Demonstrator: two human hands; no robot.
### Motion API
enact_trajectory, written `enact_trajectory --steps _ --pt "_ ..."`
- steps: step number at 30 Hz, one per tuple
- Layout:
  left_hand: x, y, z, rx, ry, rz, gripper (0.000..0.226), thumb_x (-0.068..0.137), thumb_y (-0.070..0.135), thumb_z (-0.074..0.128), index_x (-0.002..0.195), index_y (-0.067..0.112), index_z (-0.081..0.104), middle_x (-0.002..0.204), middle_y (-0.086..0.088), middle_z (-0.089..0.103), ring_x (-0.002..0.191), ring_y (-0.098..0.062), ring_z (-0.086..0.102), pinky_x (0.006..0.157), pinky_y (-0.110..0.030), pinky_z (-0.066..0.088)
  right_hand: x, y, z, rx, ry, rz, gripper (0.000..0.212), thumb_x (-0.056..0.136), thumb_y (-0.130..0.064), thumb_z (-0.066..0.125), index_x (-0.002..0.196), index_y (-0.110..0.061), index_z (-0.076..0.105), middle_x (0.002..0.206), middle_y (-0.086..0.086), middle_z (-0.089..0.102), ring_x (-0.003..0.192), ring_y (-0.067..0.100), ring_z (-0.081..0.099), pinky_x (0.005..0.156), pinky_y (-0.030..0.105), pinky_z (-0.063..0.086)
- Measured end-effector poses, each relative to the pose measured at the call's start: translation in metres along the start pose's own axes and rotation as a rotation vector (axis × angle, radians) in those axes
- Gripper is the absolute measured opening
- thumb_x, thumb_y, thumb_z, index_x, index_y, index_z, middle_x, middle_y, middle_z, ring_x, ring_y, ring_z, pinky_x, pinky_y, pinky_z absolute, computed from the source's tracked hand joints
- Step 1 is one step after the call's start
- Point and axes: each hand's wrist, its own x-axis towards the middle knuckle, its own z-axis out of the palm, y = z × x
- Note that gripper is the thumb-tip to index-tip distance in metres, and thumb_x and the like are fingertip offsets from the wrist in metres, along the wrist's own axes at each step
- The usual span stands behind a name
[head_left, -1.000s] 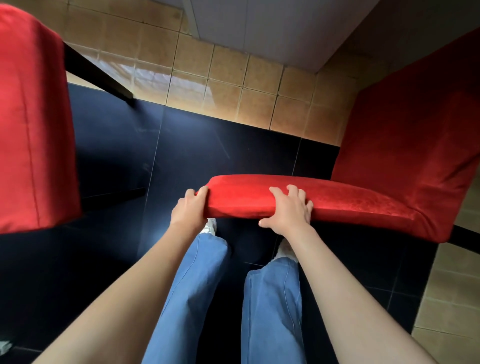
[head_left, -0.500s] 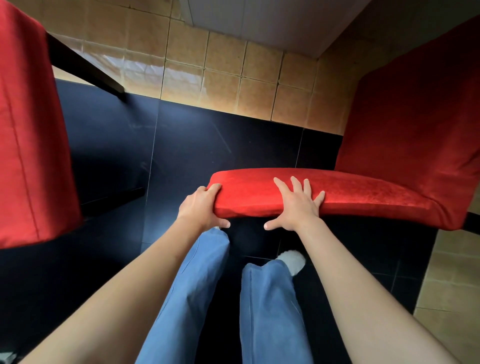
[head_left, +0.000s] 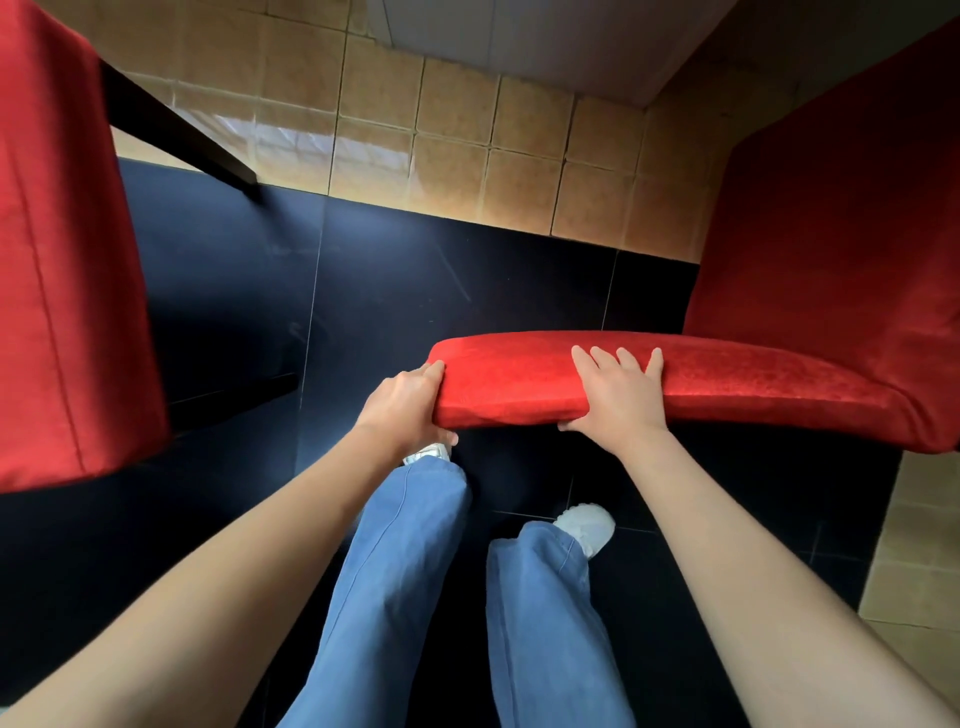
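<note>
A red velvet chair (head_left: 779, 312) stands at the right, its seat edge facing me and its backrest rising at the far right. My left hand (head_left: 402, 402) grips the seat's left front corner, fingers on top and thumb underneath. My right hand (head_left: 618, 392) holds the front edge of the seat, fingers spread flat on the cushion and thumb hooked under the rim.
A second red chair (head_left: 62, 260) fills the left side, with a dark leg (head_left: 176, 135) slanting behind it. The floor is black tile (head_left: 415, 270) near me and tan tile (head_left: 457, 135) farther off. My legs in blue jeans (head_left: 415, 571) and white shoes stand below the seat.
My right hand went from a curled grip to spread fingers on the cushion. My right foot stepped back to the right. The seat edge sits slightly farther from me.
</note>
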Motion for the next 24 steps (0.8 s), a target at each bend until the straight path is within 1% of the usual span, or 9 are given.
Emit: enact_trajectory --steps 2,4,7,10,12,15,19,21,24 --pt "0.0 0.001 -0.002 0.019 -0.006 0.01 0.074 0.065 0.041 0.083 0.123 0.012 0.047 0.116 -0.002 0.061 0.101 -0.031 0.06 0.08 -0.041 0.048 0.0 0.001 -0.002 -0.021 -0.01 -0.026 0.103 0.071 -0.066 0.069 0.15 -0.019 0.023 0.149 0.006 0.04 0.137 0.034 0.033 0.112 0.06 0.013" --pt "-0.001 0.003 -0.003 0.051 -0.002 0.018 0.069 0.068 0.04 0.081 0.122 0.012 0.048 0.115 -0.003 0.062 0.101 -0.03 0.06 0.081 -0.04 0.048 -0.001 0.002 -0.004 -0.041 -0.006 -0.057 0.096 0.073 -0.066 0.067 0.146 -0.015 0.03 0.14 0.006 0.049 0.13 0.032 0.043 0.112 0.055 0.02" --pt "-0.002 0.007 -0.003 0.07 0.01 0.017 0.064 0.072 0.036 0.078 0.124 0.011 0.049 0.114 -0.005 0.063 0.1 -0.031 0.06 0.082 -0.04 0.048 -0.003 0.007 -0.007 -0.079 0.042 -0.105 0.077 0.074 -0.066 0.066 0.127 -0.012 0.048 0.12 0.004 0.061 0.112 0.027 0.056 0.107 0.046 0.03" --pt "-0.006 0.015 -0.005 0.086 0.023 0.019 0.059 0.074 0.033 0.075 0.124 0.011 0.051 0.11 -0.007 0.064 0.097 -0.033 0.062 0.079 -0.039 0.05 -0.01 0.013 -0.011 -0.064 0.104 -0.126 0.065 0.074 -0.062 0.069 0.113 -0.011 0.055 0.106 0.005 0.062 0.098 0.025 0.059 0.095 0.038 0.04" --pt "-0.009 0.019 -0.01 0.093 0.031 0.01 0.055 0.074 0.03 0.072 0.122 0.012 0.052 0.106 -0.008 0.065 0.094 -0.033 0.062 0.076 -0.038 0.051 -0.015 0.016 -0.017 -0.055 0.123 -0.132 0.062 0.075 -0.058 0.071 0.11 -0.01 0.055 0.104 0.005 0.061 0.094 0.024 0.058 0.083 0.034 0.043" --pt "-0.013 0.027 -0.029 0.105 0.044 -0.001 0.046 0.074 0.025 0.069 0.116 0.013 0.056 0.1 -0.01 0.064 0.089 -0.033 0.062 0.072 -0.037 0.052 -0.017 0.017 -0.033 -0.03 0.146 -0.125 0.061 0.075 -0.056 0.073 0.11 -0.009 0.056 0.105 0.005 0.06 0.094 0.024 0.058 0.075 0.032 0.042" --pt "-0.022 0.035 -0.066 0.14 0.073 0.005 0.034 0.072 0.024 0.069 0.103 0.014 0.06 0.097 -0.009 0.065 0.088 -0.032 0.063 0.069 -0.034 0.05 -0.019 0.017 -0.06 -0.012 0.17 -0.099 0.065 0.071 -0.059 0.075 0.11 -0.009 0.057 0.106 0.006 0.062 0.097 0.026 0.059 0.075 0.034 0.044" --pt "-0.028 0.039 -0.083 0.16 0.08 0.003 0.033 0.071 0.025 0.069 0.102 0.015 0.061 0.096 -0.008 0.065 0.088 -0.031 0.063 0.068 -0.033 0.049 -0.021 0.016 -0.072 -0.002 0.197 -0.091 0.067 0.069 -0.06 0.075 0.11 -0.01 0.058 0.106 0.006 0.062 0.096 0.026 0.06 0.076 0.034 0.044" --pt "-0.04 0.044 -0.107 0.183 0.095 0.023 0.035 0.071 0.027 0.071 0.103 0.015 0.062 0.097 -0.008 0.066 0.089 -0.031 0.063 0.071 -0.034 0.052 -0.03 0.015 -0.089 0.037 0.224 -0.065 0.067 0.067 -0.061 0.076 0.107 -0.011 0.058 0.103 0.006 0.063 0.093 0.026 0.06 0.074 0.033 0.044"
